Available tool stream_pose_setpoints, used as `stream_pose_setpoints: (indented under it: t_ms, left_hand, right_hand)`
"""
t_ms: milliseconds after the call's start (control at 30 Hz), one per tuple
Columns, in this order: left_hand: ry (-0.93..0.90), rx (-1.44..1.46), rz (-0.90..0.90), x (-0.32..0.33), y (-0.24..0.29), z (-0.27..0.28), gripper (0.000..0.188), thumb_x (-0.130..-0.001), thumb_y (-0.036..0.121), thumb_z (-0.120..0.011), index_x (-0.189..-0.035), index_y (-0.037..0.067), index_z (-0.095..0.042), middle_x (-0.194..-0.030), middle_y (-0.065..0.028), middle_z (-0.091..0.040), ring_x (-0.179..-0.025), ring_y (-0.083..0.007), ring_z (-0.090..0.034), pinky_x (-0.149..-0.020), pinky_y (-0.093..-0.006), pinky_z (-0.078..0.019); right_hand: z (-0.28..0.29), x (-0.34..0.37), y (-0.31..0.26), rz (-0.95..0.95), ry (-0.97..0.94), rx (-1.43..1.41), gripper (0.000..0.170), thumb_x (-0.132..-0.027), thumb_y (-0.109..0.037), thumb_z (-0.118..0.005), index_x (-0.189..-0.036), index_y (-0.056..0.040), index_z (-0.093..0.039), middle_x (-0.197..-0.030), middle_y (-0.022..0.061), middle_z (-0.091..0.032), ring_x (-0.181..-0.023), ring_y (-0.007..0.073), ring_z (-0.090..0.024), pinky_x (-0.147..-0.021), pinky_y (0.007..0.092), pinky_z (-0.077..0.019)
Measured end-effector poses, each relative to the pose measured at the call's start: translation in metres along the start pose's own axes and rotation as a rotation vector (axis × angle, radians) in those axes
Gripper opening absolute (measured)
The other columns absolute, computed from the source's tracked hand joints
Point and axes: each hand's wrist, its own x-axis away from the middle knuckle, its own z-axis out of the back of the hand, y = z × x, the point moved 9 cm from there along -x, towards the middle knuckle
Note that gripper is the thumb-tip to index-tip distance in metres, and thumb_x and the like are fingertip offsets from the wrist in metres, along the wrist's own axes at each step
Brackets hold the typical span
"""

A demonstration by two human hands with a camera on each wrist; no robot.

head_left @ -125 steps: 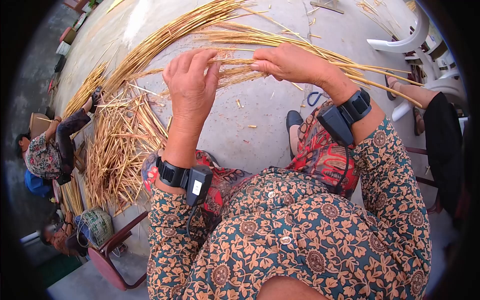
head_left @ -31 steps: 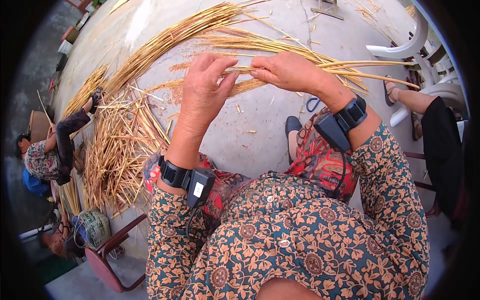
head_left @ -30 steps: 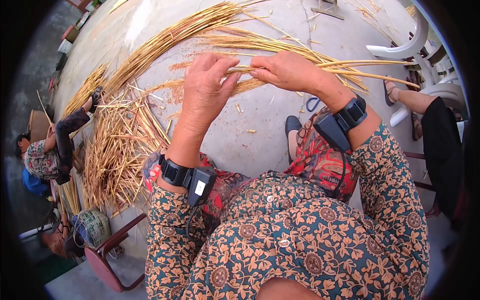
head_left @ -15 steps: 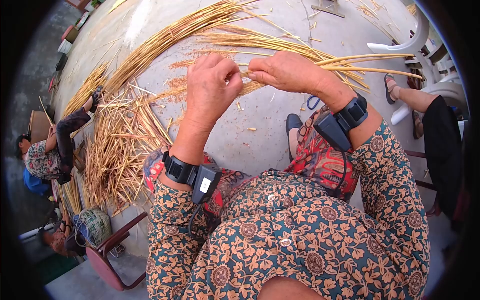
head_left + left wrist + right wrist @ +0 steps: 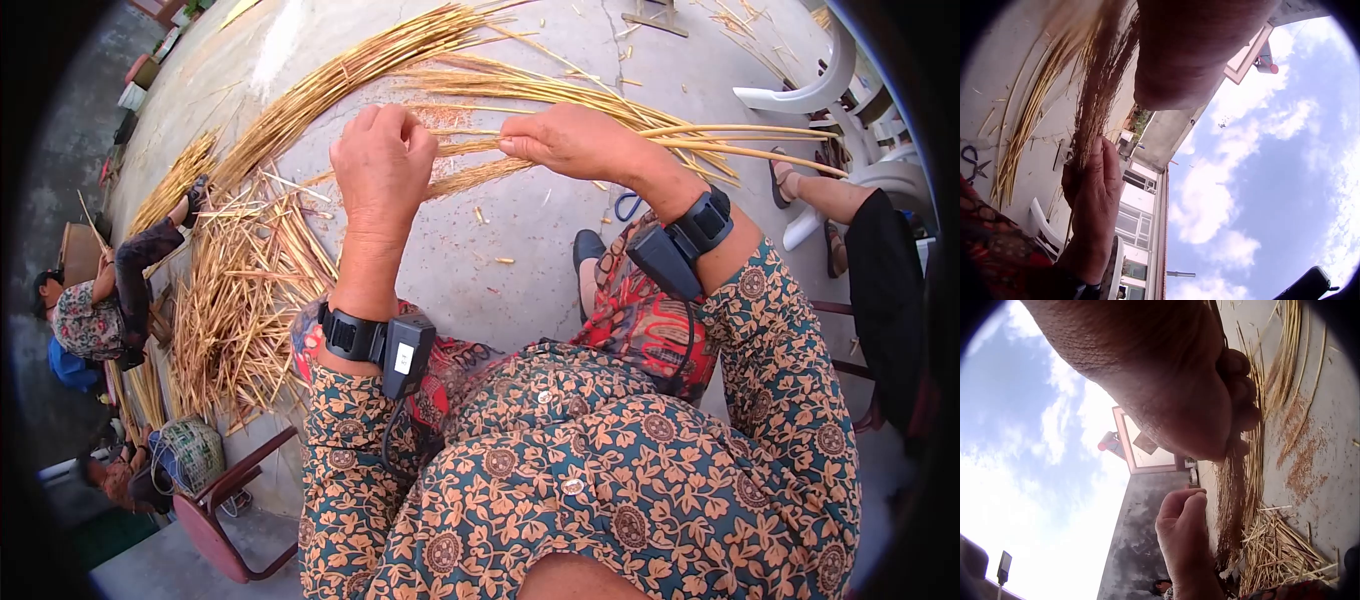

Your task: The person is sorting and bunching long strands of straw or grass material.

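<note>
The right hand [image 5: 575,140] grips a few long stalks [image 5: 745,150] near their seed heads; the stalk ends stick out past the right wrist. Brown, feathery seed heads [image 5: 475,178] spread from that grip toward the left hand [image 5: 380,165]. The left hand has its fingers curled and its thumb bent in, with thin strands reaching its fingertips. In the left wrist view the right hand [image 5: 1094,206] holds the base of the drooping seed heads [image 5: 1100,94]. In the right wrist view the left hand [image 5: 1185,534] shows thumb against forefinger beside the seed heads [image 5: 1229,500].
Bundles of stalks [image 5: 350,70] lie on the concrete floor [image 5: 500,290] beyond the hands. A pile of short cut stalks [image 5: 240,310] is at left, near a seated person [image 5: 90,310]. Blue-handled scissors [image 5: 972,162] lie on the floor. White chairs [image 5: 800,95] stand at right.
The left hand has moved left, away from the right hand, uncovering more of the strands between them. The right hand keeps its grip and has barely moved.
</note>
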Motion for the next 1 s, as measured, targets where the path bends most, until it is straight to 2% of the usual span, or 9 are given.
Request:
stream_pose_setpoints:
  t_ms: [133, 200, 267, 467, 567, 667, 767, 867, 1000]
  left_hand:
    - [-0.028, 0.179, 0.057, -0.001, -0.011, 0.009, 0.007, -0.074, 0.012, -0.067, -0.076, 0.007, -0.062, -0.074, -0.005, -0.059, -0.074, -0.0254, -0.057, -0.062, -0.0373, -0.0434]
    - [0.01, 0.201, -0.065, -0.001, -0.005, 0.011, 0.008, -0.073, 0.01, -0.069, -0.075, 0.008, -0.062, -0.074, -0.0043, -0.059, -0.074, -0.0243, -0.057, -0.065, -0.0373, -0.0432]
    - [0.023, 0.159, -0.192, -0.003, 0.008, 0.016, 0.009, -0.072, 0.01, -0.07, -0.075, 0.009, -0.062, -0.075, -0.0038, -0.059, -0.074, -0.0235, -0.056, -0.066, -0.0371, -0.0427]
    - [0.211, 0.084, -0.28, 0.0, 0.027, 0.053, 0.007, -0.078, 0.009, -0.07, -0.081, 0.008, -0.064, -0.076, -0.0024, -0.061, -0.071, -0.0171, -0.058, -0.067, -0.0313, -0.0424]
    - [0.064, 0.275, -0.143, 0.012, 0.023, 0.051, 0.013, -0.081, 0.018, -0.071, -0.084, 0.006, -0.065, -0.076, -0.0019, -0.061, -0.07, -0.0137, -0.057, -0.064, -0.0283, -0.043]
    - [-0.75, 0.486, 0.409, 0.046, 0.003, -0.032, 0.024, -0.083, 0.027, -0.071, -0.09, 0.005, -0.066, -0.079, -0.0018, -0.062, -0.072, -0.0118, -0.057, -0.063, -0.0259, -0.0446]
    - [-0.827, 0.834, 0.579, 0.065, -0.004, -0.061, 0.042, -0.082, 0.037, -0.071, -0.103, 0.002, -0.064, -0.09, -0.0058, -0.066, -0.077, -0.0133, -0.058, -0.064, -0.0298, -0.0474]
    - [-0.379, 1.352, 0.757, 0.046, -0.009, -0.047, 0.042, -0.082, 0.033, -0.071, -0.11, 0.003, -0.059, -0.099, -0.0037, -0.063, -0.087, -0.0141, -0.059, -0.071, -0.0285, -0.0488]
    - [-0.187, 1.525, 0.816, 0.044, -0.023, -0.055, 0.034, -0.084, 0.027, -0.07, -0.109, 0.006, -0.059, -0.096, -0.0019, -0.063, -0.084, -0.0106, -0.058, -0.067, -0.0244, -0.0483]
  right_hand:
    - [-0.002, 0.006, 0.014, -0.171, -0.097, -0.23, 0.035, -0.097, -0.04, -0.042, -0.09, -0.0079, -0.054, -0.062, 0.0059, -0.051, -0.054, 0.0191, -0.051, -0.055, 0.0336, -0.043]
    - [-0.003, 0.004, 0.017, -0.205, -0.136, -0.23, 0.036, -0.098, -0.041, -0.042, -0.09, -0.0081, -0.054, -0.061, 0.0035, -0.049, -0.054, 0.0143, -0.049, -0.054, 0.031, -0.0423]
    - [-0.004, 0.003, 0.016, -0.185, -0.142, -0.216, 0.036, -0.098, -0.041, -0.041, -0.089, -0.0081, -0.053, -0.06, 0.0037, -0.048, -0.054, 0.0146, -0.049, -0.054, 0.0312, -0.0424]
    - [-0.004, 0.006, 0.018, -0.236, -0.145, -0.313, 0.037, -0.098, -0.042, -0.038, -0.088, -0.0076, -0.051, -0.06, 0.0033, -0.047, -0.055, 0.0135, -0.048, -0.054, 0.03, -0.0416]
    - [-0.01, 0.006, 0.028, -0.294, -0.153, -0.361, 0.038, -0.098, -0.043, -0.039, -0.088, -0.0081, -0.05, -0.061, 0.0015, -0.046, -0.055, 0.0114, -0.047, -0.053, 0.0278, -0.0405]
    - [-0.01, 0.01, 0.035, -0.364, -0.162, -0.473, 0.037, -0.097, -0.045, -0.042, -0.089, -0.0097, -0.051, -0.062, -0.0012, -0.044, -0.056, 0.0075, -0.045, -0.049, 0.0236, -0.0381]
    - [-0.009, 0.017, 0.03, -0.445, -0.212, -0.596, 0.037, -0.095, -0.047, -0.043, -0.093, -0.0113, -0.052, -0.062, -0.0032, -0.043, -0.056, 0.0035, -0.043, -0.045, 0.019, -0.0342]
    - [-0.017, 0.02, 0.03, -0.495, -0.22, -0.705, 0.038, -0.095, -0.049, -0.044, -0.097, -0.0116, -0.054, -0.062, -0.0038, -0.044, -0.053, 0.0014, -0.041, -0.042, 0.0167, -0.0314]
    - [-0.025, 0.025, 0.023, -0.537, -0.344, -0.836, 0.042, -0.094, -0.05, -0.046, -0.102, -0.0106, -0.054, -0.064, -0.0029, -0.048, -0.05, 0.001, -0.04, -0.041, 0.0167, -0.0313]
